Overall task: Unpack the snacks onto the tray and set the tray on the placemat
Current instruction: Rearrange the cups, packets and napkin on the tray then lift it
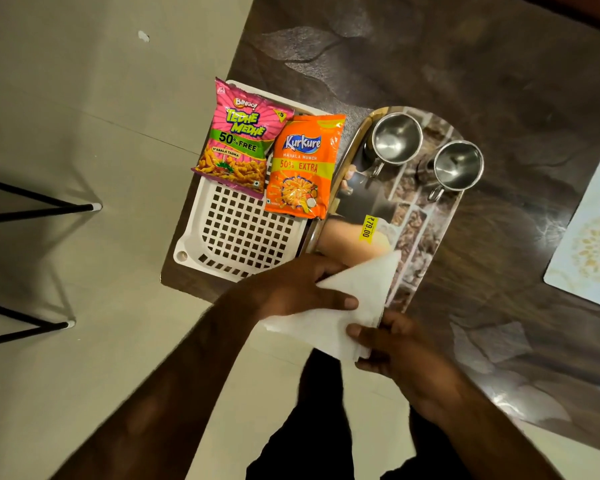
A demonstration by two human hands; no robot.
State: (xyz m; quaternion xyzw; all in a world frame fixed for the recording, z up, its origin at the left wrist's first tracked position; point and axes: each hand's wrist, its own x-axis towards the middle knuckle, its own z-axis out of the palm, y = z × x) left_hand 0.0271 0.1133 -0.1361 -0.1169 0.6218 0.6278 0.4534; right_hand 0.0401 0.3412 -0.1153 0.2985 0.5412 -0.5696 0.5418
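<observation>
A pink Bingo snack packet [238, 140] and an orange Kurkure packet [300, 168] lie on the far end of a white perforated basket [236, 233] at the table's left corner. To its right lies a picture-printed tray [416, 237] with a yellow price sticker, carrying two steel cups [395, 138] [458, 164]. At the near table edge both hands hold a folded white paper napkin [347, 306] over the tray's near end. My left hand [291, 289] pinches its left side; my right hand [392, 344] grips its lower right corner. A pale placemat [589, 237] lies at the far right.
The dark marbled table [499, 64] stretches back and to the right. Beige floor tiles fill the left, with thin black furniture legs [35, 206] at the left edge. My dark-clothed legs show below the table edge.
</observation>
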